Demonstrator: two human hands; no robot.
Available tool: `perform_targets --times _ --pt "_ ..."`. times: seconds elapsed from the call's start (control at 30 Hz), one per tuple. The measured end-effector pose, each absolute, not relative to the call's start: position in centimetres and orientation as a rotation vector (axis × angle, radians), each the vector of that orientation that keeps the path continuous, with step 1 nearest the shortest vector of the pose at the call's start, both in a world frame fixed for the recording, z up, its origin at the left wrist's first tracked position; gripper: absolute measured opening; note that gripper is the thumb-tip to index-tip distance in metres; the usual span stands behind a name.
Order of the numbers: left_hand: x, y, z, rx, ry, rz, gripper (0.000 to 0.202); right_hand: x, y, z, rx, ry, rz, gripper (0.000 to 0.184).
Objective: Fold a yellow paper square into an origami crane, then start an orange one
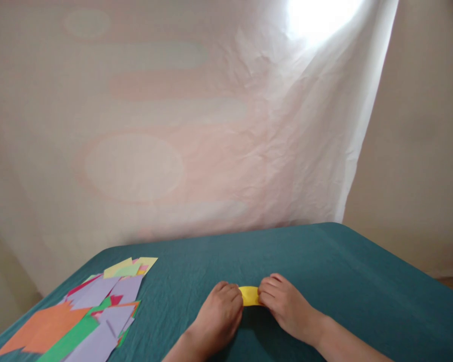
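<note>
A narrow piece of yellow paper (250, 296) stretches between my two hands, just over the green cloth near the front of the table. Its left end is pinched by my left hand (221, 312), whose fingers are curled closed. My right hand (283, 304) grips the other end, also with closed fingers. Both ends of the paper are hidden inside the fingers, so I cannot tell its full length or whether it is folded. A shadow falls on the cloth below the hands.
A loose pile of coloured paper sheets, with orange (49, 327), green (75, 332) and lilac (98, 291) ones, lies on the left of the green tablecloth (324, 266). Behind the table hangs a pale, wrinkled curtain (211, 151), brightly lit at upper right.
</note>
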State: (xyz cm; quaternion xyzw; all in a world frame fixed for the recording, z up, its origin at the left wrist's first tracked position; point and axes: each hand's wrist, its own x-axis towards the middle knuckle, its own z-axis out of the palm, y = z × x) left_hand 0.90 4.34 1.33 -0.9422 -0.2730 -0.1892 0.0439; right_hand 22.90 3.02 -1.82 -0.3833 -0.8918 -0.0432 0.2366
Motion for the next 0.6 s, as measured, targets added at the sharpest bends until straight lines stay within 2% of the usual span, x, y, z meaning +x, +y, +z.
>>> perform_targets --times 0.2,0.4,0.6 --pt "0.9 4.0 1.3 -2.907 -0.937 -0.386 0.013 22.8 2.4 -1.4 -1.091 -2.470 -0.064 0.011" --pt "0.6 4.6 0.2 -3.027 -1.277 -0.686 0.008 23.0 2.2 -1.1 -1.100 -2.433 0.006 0.015" --pt "1.0 5.4 -0.9 -3.063 -1.542 -0.856 0.016 23.0 2.8 -1.9 -1.125 -2.304 0.102 0.011"
